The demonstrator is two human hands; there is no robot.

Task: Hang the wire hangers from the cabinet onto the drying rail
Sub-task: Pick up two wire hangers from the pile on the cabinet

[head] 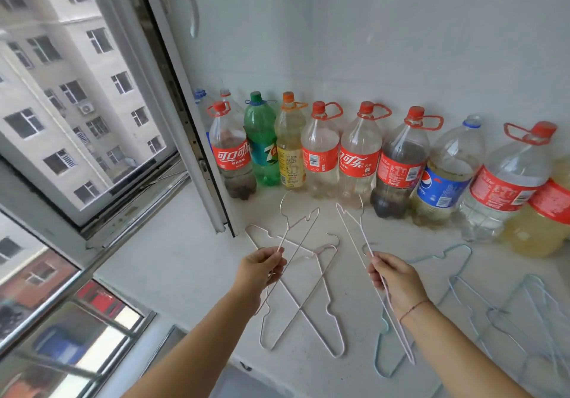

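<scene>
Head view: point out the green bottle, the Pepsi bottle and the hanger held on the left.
Green bottle (263, 153): head view, on its label.
Pepsi bottle (439, 189): head view, on its blue label.
Left hanger (283, 240): head view, on its neck below the hook.

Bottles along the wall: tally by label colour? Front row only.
Red-label bottles: 6
Green-label bottle: 1
Yellow-label bottle: 1
Blue-label bottle: 1
Total: 9
Not counted: 2 back bottles at the left end, labels mostly hidden.
</scene>
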